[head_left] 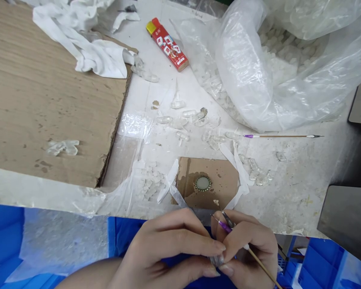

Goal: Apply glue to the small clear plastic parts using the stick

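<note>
My left hand [165, 245] pinches a small clear plastic piece [217, 260] between thumb and forefinger, low in the head view. Against the same piece, the thumb and forefinger of my right hand [249, 241] are closed too. A thin brown stick [263, 265] runs through my right hand. Fine-tipped tool ends, one with a purple collar [225, 227] and one black, stick out above its fingers. Just beyond the hands, a small cardboard piece [227, 176] bears an upturned bottle cap [203, 183] with whitish contents and wet stains around it.
Small clear plastic pieces [183, 135] lie scattered mid-table. Another fine-tipped stick [279, 136] rests to their right. Beyond are a red lighter [168, 46] and a large plastic bag [243, 68] of pieces. At left, a cardboard sheet [48, 96] bears a white cloth [105, 56].
</note>
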Action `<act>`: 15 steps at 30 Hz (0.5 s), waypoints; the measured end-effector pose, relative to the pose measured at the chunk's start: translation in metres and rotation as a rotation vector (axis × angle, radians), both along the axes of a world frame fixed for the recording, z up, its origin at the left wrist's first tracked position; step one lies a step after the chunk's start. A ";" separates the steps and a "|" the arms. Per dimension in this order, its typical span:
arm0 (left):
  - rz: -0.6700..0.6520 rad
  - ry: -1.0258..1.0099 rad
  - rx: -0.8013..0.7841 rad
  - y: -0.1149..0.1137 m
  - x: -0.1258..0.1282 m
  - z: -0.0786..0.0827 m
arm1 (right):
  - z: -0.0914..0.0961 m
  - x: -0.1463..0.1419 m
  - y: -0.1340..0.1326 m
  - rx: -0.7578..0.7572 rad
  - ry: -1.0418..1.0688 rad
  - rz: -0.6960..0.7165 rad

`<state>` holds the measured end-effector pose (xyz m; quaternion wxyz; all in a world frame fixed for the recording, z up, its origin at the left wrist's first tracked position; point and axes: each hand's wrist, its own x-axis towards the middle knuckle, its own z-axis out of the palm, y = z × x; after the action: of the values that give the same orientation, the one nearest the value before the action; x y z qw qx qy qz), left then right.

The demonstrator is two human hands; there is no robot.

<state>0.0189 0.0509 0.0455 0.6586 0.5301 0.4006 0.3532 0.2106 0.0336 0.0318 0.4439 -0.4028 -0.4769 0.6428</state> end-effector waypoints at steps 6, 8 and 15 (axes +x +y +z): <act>-0.001 -0.063 -0.043 -0.001 0.004 -0.002 | -0.001 -0.001 0.001 -0.024 0.043 -0.001; -0.005 -0.060 -0.039 -0.001 0.004 -0.001 | 0.000 0.001 0.001 -0.033 0.025 0.008; -0.004 -0.046 -0.018 0.002 -0.001 0.002 | 0.001 0.004 -0.001 -0.004 -0.012 -0.005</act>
<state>0.0180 0.0526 0.0478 0.6731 0.5166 0.3876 0.3602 0.2146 0.0329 0.0326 0.4416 -0.4087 -0.4774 0.6403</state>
